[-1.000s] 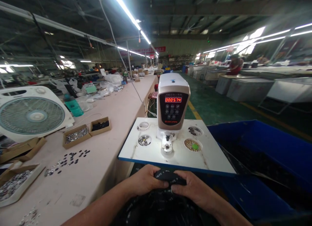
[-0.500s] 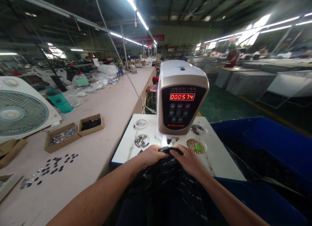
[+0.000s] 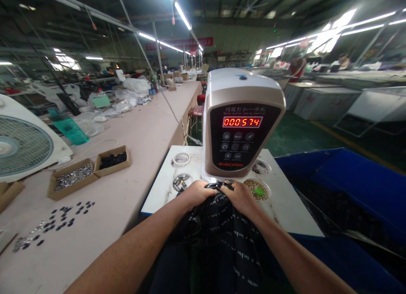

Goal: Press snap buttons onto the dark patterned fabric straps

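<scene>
A black fabric piece with small white print (image 3: 222, 218) hangs from both hands and falls over my lap. My left hand (image 3: 201, 192) pinches its upper edge from the left. On the other side my right hand (image 3: 237, 194) grips the same edge, thumb on top. Both hands sit right under the head of a white and bronze snap-button machine (image 3: 242, 137), whose red display reads 000574. The machine's lower working point is mostly hidden behind the fingers and cloth.
The machine's white table (image 3: 161, 199) has round wells, one with brass snap parts (image 3: 255, 188). On the bench at left are a cardboard box of metal parts (image 3: 71, 178), a box of black parts (image 3: 111, 159), loose buttons (image 3: 58, 218) and a fan (image 3: 23, 137). A blue bin (image 3: 333, 167) stands at right.
Both hands have moved the black fabric's edge slightly forward, closer under the machine head. The view has shifted a little nearer the machine. The display still reads the same.
</scene>
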Demonstrator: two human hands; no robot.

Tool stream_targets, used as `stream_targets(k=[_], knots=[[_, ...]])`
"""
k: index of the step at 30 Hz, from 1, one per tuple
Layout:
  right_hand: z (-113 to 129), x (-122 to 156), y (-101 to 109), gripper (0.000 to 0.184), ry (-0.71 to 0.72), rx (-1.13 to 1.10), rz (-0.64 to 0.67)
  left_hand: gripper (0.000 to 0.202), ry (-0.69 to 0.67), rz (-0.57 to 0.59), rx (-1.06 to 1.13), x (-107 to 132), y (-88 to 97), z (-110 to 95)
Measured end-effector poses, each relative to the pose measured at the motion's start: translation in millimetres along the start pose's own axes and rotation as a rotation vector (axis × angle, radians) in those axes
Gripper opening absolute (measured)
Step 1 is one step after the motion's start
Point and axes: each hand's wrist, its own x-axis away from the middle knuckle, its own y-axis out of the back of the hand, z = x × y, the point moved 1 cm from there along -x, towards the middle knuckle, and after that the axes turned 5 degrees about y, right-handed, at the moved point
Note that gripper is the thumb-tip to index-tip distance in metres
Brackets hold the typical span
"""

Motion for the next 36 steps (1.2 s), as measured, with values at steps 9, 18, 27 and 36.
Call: stream_targets(k=[9,18,27,36], knots=[[-4.7,-5.0,-4.7,0.026,-0.034,0.041,-0.017,0.023,0.016,-0.02,-0.039,0.2,3.8,-2.0],[-7.2,-4.8,-6.3,0.027,-0.037,0.123,0.004,0.03,-0.052,-0.1,-0.083,-4.7,12.3,11.9],[-15.4,-3.7,-11.6,0.031,-0.029,0.176,0.028,0.026,-0.06,-0.123,-0.144,-6.7,12.4,11.6],[-15.3,-4.1,-11.4,0.032,-0.034,0.094,0.022,0.029,-0.073,-0.18,-0.238,-7.5,12.1,12.3]])
